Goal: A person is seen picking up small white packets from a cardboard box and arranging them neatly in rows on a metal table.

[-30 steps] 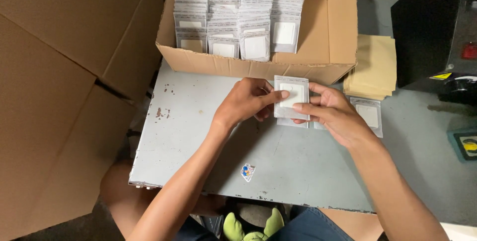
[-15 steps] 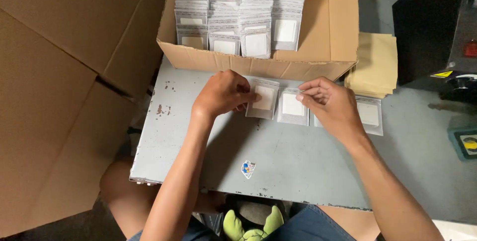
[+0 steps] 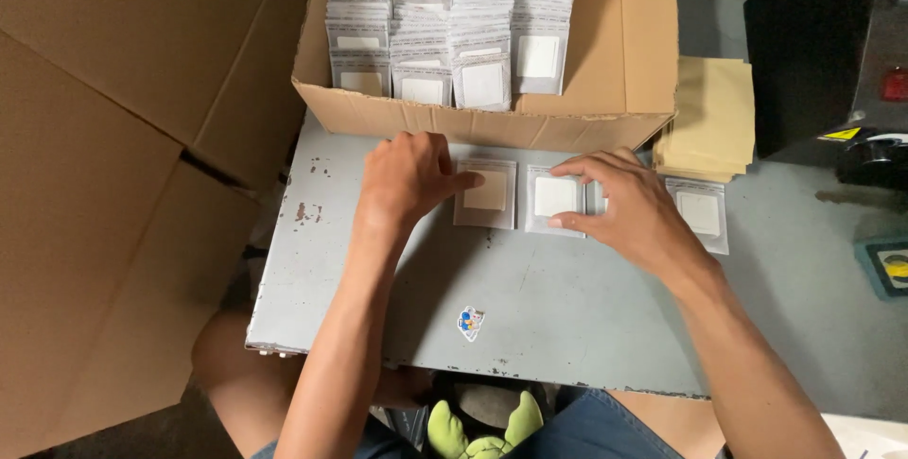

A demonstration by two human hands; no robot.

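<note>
Two flat clear packets, each w/ a white square insert, lie side by side on the grey table [image 3: 530, 308], just in front of the box. Left packet [image 3: 487, 194]: left hand [image 3: 407, 180] rests palm-down beside it, fingertips pressing its left edge; hand flat, fingers loosely spread, nothing gripped. Right packet [image 3: 553, 199]: right hand [image 3: 629, 208] frames it btwn forefinger along the top edge and thumb at the lower right corner; hand arched, narrow pinch on the packet's edges. A further packet edge shows under the right hand's fingers; how many lie there cannot be told. Third packet [image 3: 702, 213] lies apart, to the right of the right hand, near the table's far side.

Behind: open cardboard box [image 3: 624, 71] holding upright rows of like packets [image 3: 454, 24], approx. three rows, front ones showing white squares. Right of box: stack of tan envelopes [image 3: 714, 119]. Left: large cardboard flaps [image 3: 113, 138]. Table surface chipped at left; small coloured sticker [image 3: 470, 322] near front edge. Lower centre: green shoe tips [image 3: 482, 431].
</note>
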